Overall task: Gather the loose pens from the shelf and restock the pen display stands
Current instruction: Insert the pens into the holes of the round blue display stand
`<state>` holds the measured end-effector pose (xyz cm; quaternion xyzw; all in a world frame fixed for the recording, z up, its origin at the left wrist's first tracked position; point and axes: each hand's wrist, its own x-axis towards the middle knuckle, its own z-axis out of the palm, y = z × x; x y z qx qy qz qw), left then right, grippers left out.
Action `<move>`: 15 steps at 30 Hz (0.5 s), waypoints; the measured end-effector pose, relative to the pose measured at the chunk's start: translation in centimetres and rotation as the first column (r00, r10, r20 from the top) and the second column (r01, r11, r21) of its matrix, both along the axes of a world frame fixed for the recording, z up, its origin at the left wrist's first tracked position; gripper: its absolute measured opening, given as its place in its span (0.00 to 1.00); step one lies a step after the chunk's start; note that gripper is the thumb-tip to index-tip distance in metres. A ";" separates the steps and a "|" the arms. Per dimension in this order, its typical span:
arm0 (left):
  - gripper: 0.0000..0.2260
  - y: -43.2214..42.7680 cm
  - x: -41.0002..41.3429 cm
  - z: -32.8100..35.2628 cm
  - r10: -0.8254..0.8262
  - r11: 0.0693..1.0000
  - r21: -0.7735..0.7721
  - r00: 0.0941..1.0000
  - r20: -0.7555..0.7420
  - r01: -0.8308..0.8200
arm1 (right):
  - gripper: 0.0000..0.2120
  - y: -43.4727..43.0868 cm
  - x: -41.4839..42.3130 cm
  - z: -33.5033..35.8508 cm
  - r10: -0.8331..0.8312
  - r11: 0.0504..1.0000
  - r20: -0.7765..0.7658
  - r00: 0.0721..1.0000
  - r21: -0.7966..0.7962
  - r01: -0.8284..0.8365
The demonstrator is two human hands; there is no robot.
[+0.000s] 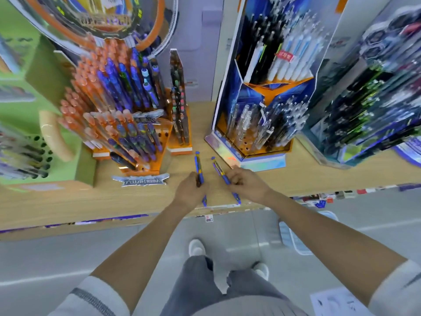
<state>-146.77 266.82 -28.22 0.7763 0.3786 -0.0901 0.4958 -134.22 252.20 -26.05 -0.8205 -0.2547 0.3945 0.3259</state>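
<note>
Wooden shelf (68,197), pen aisle: one loose pen in each hand.
Left hand (191,192) grips a blue pen (198,166) just right of the orange display stand (136,137) (near its front corner); right hand (248,184) pinches a second blue pen (218,168) farther right of that stand.

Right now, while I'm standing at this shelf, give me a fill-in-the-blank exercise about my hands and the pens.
1. The left hand grips the left pen and the right hand grips the right pen; both pens are mainly ____.
2. The orange display stand stands on the person's ____ side.
3. The shelf beneath both hands looks made of pale ____.

Missing words: blue; left; wood.
</note>
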 end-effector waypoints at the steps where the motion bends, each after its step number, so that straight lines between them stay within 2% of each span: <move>1: 0.07 -0.6 0.0 0.1 0.025 0.998 -0.050 0.999 0.032 -0.024 | 0.09 -0.9 0.2 0.2 -0.035 0.998 -0.058 0.998 0.044 0.037; 6: 0.10 -6.7 1.7 2.9 0.069 0.984 -0.177 0.968 0.242 -0.026 | 0.15 -7.0 1.1 1.6 -0.073 0.982 -0.100 0.992 0.168 0.089; 10: 0.12 -14.1 4.9 3.9 -0.071 0.992 -0.070 0.926 0.371 0.104 | 0.14 -14.4 2.7 2.6 -0.192 0.949 -0.075 0.978 0.239 0.205; 15: 0.13 -24.5 9.5 4.9 -0.153 0.968 -0.118 0.898 0.413 0.219 | 0.11 -25.4 5.6 3.7 -0.378 0.879 -0.065 0.924 0.287 0.380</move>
